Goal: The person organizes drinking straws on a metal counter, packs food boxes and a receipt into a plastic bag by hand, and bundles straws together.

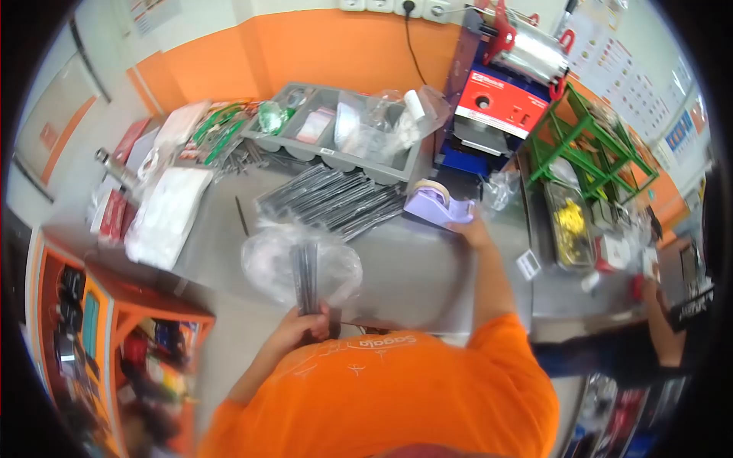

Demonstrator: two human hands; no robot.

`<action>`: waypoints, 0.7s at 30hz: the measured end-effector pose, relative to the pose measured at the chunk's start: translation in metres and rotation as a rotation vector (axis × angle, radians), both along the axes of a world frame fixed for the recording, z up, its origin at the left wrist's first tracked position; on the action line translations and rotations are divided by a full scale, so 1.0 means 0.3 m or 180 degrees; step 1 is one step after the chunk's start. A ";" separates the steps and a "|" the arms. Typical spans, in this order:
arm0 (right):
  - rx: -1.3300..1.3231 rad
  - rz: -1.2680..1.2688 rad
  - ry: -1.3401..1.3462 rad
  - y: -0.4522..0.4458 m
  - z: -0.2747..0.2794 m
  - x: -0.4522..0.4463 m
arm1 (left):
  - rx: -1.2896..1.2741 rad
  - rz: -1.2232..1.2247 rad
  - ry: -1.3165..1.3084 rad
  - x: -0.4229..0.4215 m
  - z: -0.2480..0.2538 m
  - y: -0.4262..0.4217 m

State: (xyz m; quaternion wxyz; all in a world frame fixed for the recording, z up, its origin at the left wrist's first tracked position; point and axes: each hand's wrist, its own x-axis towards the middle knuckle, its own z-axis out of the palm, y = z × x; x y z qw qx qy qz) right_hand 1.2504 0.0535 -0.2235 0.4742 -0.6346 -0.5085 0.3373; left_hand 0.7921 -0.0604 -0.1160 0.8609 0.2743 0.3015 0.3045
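My left hand (pixel 307 327) is wrapped round the lower end of an upright bundle of dark sticks (pixel 305 278), close to the table's front edge. Behind the bundle lies a crumpled clear plastic bag (pixel 263 263). My right hand (pixel 469 221) is at the right end of a purple tape dispenser (pixel 431 204) and grips it; its fingertips are partly hidden. A roll of tape sits in the dispenser. Long rows of dark, plastic-wrapped sticks (pixel 332 200) lie left of the dispenser, and a single dark stick (pixel 242 216) lies apart.
Behind the sticks stands a grey divided tray (pixel 305 149) with plastic packs. A red and blue machine (pixel 500 103) and a green rack (pixel 569 137) are at the back right. White packs (pixel 169 217) lie left. Another person's arm (pixel 663 324) reaches in at far right.
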 end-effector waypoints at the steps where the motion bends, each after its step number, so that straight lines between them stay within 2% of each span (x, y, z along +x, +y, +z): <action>1: 0.0076 0.0094 0.0382 -0.018 0.066 -0.030 | -0.0142 0.0139 -0.0025 0.019 -0.012 -0.032; 3: 0.0162 0.0083 0.0303 -0.042 0.098 -0.062 | -0.0110 0.0432 0.0052 0.060 -0.023 -0.070; 5: 0.0387 -0.0594 0.0432 -0.059 0.101 -0.078 | -0.0055 0.0681 0.0121 0.094 -0.021 -0.078; 7: 0.0692 -0.0747 0.0535 -0.080 0.047 -0.053 | 0.0927 0.0732 0.1591 0.117 -0.010 -0.063; 8: 0.0829 -0.1238 0.0488 -0.117 0.043 -0.060 | 0.1065 0.0564 0.2237 0.126 -0.002 -0.058; 9: 0.0968 -0.1761 0.0422 -0.158 0.048 -0.070 | 0.1051 0.0517 0.2218 0.156 0.011 -0.053; 10: 0.1204 -0.1960 0.0487 -0.195 0.056 -0.095 | 0.1364 0.0428 0.2794 0.192 0.026 -0.052; 11: 0.0823 -0.2392 -0.0039 -0.232 0.084 -0.125 | 0.1707 0.0302 0.3352 0.231 0.031 -0.052; 13: 0.0838 -0.2583 0.0042 -0.272 0.060 -0.155 | 0.2002 -0.0115 0.3527 0.310 0.015 -0.039; 15: 0.0749 -0.2595 -0.0178 -0.294 -0.019 -0.192 | 0.2719 -0.0736 0.3821 0.389 -0.022 -0.021; 17: 0.0640 -0.2123 -0.0127 -0.337 -0.004 -0.244 | 0.2911 -0.0932 0.3812 0.460 -0.045 0.001; 18: 0.0618 -0.2210 -0.0129 -0.357 -0.009 -0.252 | 0.3083 -0.1361 0.4141 0.500 -0.038 0.018; 19: 0.0469 -0.1788 -0.0288 -0.375 -0.013 -0.253 | 0.3259 -0.1800 0.4453 0.527 -0.038 0.021; 20: 0.0334 -0.1365 -0.0437 -0.392 -0.014 -0.243 | 0.3323 -0.1874 0.4411 0.535 -0.047 0.021; 21: 0.0335 -0.1454 -0.0444 -0.420 -0.017 -0.223 | 0.3633 -0.2079 0.4385 0.536 -0.055 0.034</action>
